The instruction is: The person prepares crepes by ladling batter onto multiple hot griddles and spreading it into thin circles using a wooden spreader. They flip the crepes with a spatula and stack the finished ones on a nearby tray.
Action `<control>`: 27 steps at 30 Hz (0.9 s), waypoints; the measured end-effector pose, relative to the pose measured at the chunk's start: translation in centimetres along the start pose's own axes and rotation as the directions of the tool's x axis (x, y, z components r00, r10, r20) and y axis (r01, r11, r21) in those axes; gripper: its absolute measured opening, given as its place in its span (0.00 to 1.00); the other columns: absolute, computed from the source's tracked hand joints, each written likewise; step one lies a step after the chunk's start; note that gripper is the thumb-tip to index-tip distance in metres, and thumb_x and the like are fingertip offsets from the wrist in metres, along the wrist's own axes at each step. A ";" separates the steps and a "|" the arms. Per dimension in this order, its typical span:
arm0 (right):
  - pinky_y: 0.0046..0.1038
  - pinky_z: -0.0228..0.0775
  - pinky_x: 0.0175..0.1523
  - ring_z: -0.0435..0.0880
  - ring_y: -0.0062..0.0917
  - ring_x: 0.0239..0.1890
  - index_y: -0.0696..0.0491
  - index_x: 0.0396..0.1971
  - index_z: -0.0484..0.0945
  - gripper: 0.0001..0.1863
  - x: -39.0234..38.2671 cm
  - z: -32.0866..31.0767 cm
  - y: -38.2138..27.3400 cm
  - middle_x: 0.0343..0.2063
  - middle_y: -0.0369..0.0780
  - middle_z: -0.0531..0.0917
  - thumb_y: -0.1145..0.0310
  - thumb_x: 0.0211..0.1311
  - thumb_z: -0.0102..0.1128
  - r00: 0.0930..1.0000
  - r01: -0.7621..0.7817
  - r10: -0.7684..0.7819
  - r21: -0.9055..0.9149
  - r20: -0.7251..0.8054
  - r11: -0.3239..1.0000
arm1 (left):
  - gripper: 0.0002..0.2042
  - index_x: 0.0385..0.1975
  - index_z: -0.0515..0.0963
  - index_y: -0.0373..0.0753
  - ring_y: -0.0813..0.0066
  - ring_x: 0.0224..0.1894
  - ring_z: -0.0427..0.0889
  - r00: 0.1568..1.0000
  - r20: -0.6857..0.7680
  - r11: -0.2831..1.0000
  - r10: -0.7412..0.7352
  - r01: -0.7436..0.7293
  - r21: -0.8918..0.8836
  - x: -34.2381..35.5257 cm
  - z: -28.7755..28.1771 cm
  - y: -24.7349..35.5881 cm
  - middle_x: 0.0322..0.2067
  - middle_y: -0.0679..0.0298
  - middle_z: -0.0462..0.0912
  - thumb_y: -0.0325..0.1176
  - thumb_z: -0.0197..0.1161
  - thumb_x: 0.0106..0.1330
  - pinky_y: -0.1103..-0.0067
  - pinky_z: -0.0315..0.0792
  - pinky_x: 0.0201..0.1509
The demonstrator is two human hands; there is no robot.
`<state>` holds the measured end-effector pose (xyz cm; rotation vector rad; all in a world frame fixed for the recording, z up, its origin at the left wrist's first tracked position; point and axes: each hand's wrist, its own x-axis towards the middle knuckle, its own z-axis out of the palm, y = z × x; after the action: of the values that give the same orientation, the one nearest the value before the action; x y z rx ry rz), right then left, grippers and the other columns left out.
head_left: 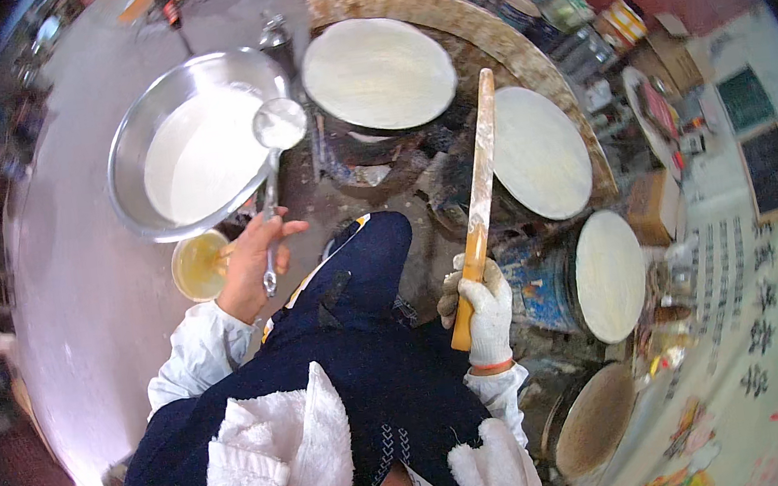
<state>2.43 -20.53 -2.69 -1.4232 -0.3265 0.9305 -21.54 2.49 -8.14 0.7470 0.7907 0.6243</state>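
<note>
Nearest the lens: a white towel (277, 475) is draped over the wearer's dark blue clothing (372, 342), its ends seen at 7 and 5 o'clock.
Left hand: at 9 o'clock, a metal ladle is gripped by its handle in the left hand (254, 264), some fingers lifted away; a white sleeve (203, 348) is worn on the arm.
Ladle: its whitish-coated bowl (279, 123) is held at 11 o'clock over the near edge of a steel basin; whether the rim is touched cannot be told.
Basin: at 10 o'clock, white batter (199, 159) is held in the wide steel basin (126, 173).
Yellowish bowl: partly hidden behind the left hand, a small bowl (196, 278) is seen just below the basin.
Right hand: between 4 and 5 o'clock, a wooden paddle (482, 202) is clasped near its lower end by the right hand (487, 313), covered by a white glove.
Paddle: its white-smeared upper end is pointed toward 1 o'clock.
Griddles: pale rounds are spread at 12 (378, 74), 2 (541, 154) and between 3 and 4 o'clock (611, 276); between 4 and 5, beyond the right hand, a brown disc (597, 419) is seen.
Far right: a printed banner (761, 343) is hung.
</note>
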 end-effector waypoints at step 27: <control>0.23 0.63 0.17 0.74 0.20 0.19 0.49 0.64 0.73 0.24 37.0 33.3 13.2 0.28 0.38 0.79 0.65 0.67 0.56 0.806 -0.329 0.516 -0.506 0.290 0.797 | 0.17 0.48 0.76 0.37 0.47 0.48 0.83 0.666 -0.571 0.236 0.480 0.529 0.815 34.3 -34.6 7.5 0.43 0.47 0.85 0.43 0.48 0.75 0.57 0.74 0.52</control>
<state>-2.37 27.31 -21.16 -1.7427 -0.5670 1.6346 -31.92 44.07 -32.51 1.7195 2.1618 0.2699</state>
